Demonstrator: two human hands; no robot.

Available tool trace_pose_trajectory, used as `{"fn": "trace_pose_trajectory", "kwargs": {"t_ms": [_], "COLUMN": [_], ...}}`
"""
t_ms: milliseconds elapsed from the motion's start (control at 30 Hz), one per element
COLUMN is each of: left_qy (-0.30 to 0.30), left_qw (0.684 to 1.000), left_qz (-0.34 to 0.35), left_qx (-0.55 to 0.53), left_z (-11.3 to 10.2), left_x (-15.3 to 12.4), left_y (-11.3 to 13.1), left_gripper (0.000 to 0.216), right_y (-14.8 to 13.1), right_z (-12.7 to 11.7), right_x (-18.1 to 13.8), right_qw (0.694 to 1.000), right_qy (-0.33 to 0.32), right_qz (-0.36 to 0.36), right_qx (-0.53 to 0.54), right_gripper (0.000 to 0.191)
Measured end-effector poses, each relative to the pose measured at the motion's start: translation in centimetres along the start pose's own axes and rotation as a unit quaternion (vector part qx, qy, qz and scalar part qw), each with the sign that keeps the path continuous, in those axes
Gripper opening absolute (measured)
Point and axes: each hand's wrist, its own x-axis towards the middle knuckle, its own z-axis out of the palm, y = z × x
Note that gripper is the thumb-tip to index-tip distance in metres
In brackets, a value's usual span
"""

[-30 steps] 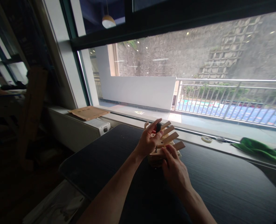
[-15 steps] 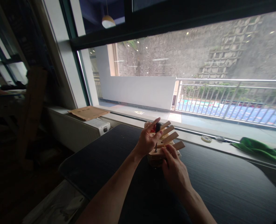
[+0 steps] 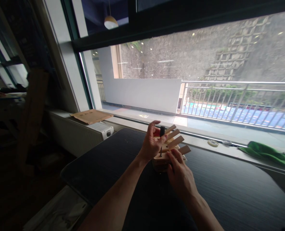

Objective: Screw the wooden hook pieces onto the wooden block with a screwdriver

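My left hand (image 3: 152,144) has its thumb and fingers about the black handle of a screwdriver (image 3: 162,131), with the index finger bent above. The thin shaft runs nearly straight down to the near part of a wooden assembly (image 3: 158,157). Flat wooden slats (image 3: 177,141) stick out of this assembly toward the upper right. My right hand (image 3: 181,171) grips the assembly's near right side, its fingertips on the top wood. Whatever lies under that palm is hidden. Something red shows partly behind my left fingers.
The assembly stands on a dark table (image 3: 108,160) before a window. On the sill lie a brown envelope (image 3: 91,116), a roll of tape (image 3: 213,143) and a green cloth item (image 3: 267,154). A white radiator-like unit (image 3: 101,128) borders the table's far left.
My left fingers have shifted around the screwdriver's handle, the index finger now more bent. The right hand and the wooden assembly stay in place.
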Motion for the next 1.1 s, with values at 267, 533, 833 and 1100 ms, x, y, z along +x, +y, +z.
{"fn": "trace_pose_trajectory", "kwargs": {"t_ms": [267, 533, 833, 1100], "left_qy": [-0.021, -0.034, -0.076, -0.087], "left_qw": [1.000, 0.999, 0.996, 0.996], "left_qz": [-0.003, -0.028, -0.038, -0.016], "left_qx": [0.001, -0.018, -0.020, -0.002], "left_z": [0.1, 0.0, -0.1, 0.0], "left_x": [-0.1, -0.1, 0.0, 0.0], "left_y": [0.3, 0.8, 1.5, 0.7], "left_gripper": [0.031, 0.030, 0.031, 0.038], "right_y": [0.1, 0.3, 0.3, 0.2], "right_z": [0.1, 0.3, 0.3, 0.1], "right_x": [0.0, 0.1, 0.0, 0.0], "right_qw": [1.000, 1.000, 1.000, 1.000], "right_qy": [0.004, 0.006, 0.013, 0.005], "right_qz": [-0.007, -0.010, -0.009, -0.005], "right_qx": [0.002, 0.003, 0.008, 0.003], "right_gripper": [0.045, 0.045, 0.045, 0.045]}}
